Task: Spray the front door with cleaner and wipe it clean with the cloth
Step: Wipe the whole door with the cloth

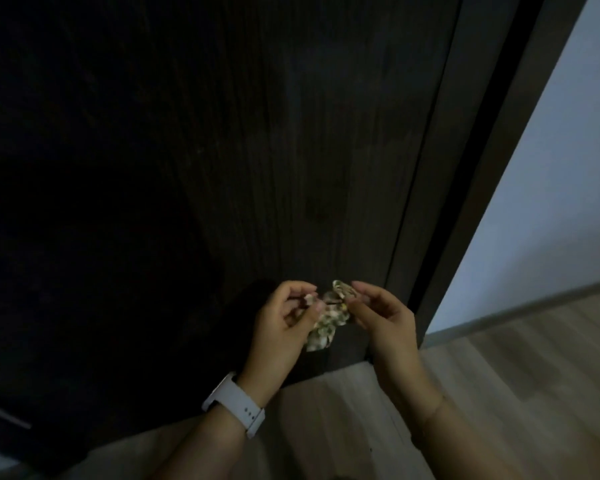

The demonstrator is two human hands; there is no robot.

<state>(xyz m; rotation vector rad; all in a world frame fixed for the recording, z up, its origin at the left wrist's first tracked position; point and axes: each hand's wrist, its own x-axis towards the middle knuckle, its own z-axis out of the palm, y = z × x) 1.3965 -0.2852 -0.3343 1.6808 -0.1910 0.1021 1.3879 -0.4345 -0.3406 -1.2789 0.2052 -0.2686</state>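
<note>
Across most of the view a dark wooden door [274, 150] is seen, its vertical grain faintly lit toward the right edge and lost in shadow on the left. Along its right side a dark frame [478, 168] runs down to the floor, and beyond that a pale wall [551, 202] is met by a skirting board [520, 306]. Below the door a light wood-patterned floor [499, 393] is spread, reaching under both forearms. At the lower left, a short pale bar [7, 415] is made out against the dark; what it is cannot be told.

Low in front of the door, near its bottom right corner, both hands are raised close together. The left hand [284, 323] is curled, palm turned inward, and a white watch [234, 403] is worn on its wrist. The right hand [385, 317] is held just beside it, its fingers [361, 289] bent inward.

Between the two hands a small patterned cloth [326, 323] is bunched, pale with darker flecks. One end is pinched between the thumb and fingers of the left hand, while the upper fold is pinched by the fingertips of the right hand, so the fingers on both sides are drawn narrow around the fabric. The loose remainder hangs down between the palms. Whether the cloth touches the door cannot be told in the dim light. No view of the door's lower right corner is blocked except by the hands and cloth themselves.
</note>
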